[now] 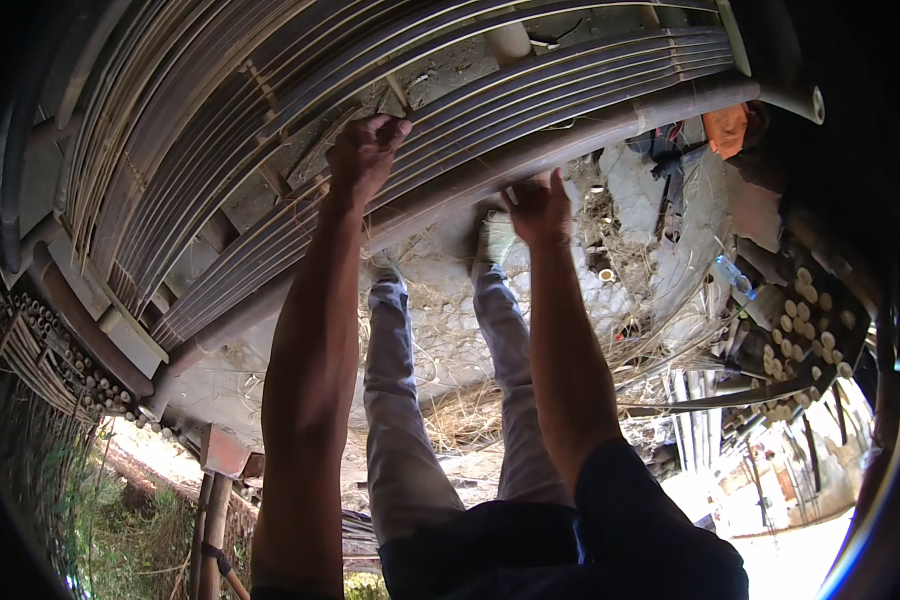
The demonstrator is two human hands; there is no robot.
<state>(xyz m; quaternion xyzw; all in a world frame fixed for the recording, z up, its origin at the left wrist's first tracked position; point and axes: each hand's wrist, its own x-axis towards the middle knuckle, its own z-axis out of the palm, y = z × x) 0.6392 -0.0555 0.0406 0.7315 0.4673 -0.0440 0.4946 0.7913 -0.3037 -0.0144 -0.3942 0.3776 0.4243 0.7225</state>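
Note:
A bamboo frame (450,210) with a thick pole along its near edge spans the view in front of me. Long, thin bamboo slats (560,88) run side by side across it. Above the slats, my left hand (362,160) is closed in a pinch; whatever its fingers hold is too small or hidden to make out. My right hand (540,212) is at the lower side of the thick pole, right of my left hand. Its thumb and a finger are apart, with nothing visible between them; the other fingers are partly hidden.
My legs (395,370) stand below the frame on cracked ground strewn with straw. Cut bamboo poles (800,320) are stacked at right, near a clear plastic bottle (735,277). An orange bag (727,130) lies by the frame's right end. More bamboo ends (95,385) are at left.

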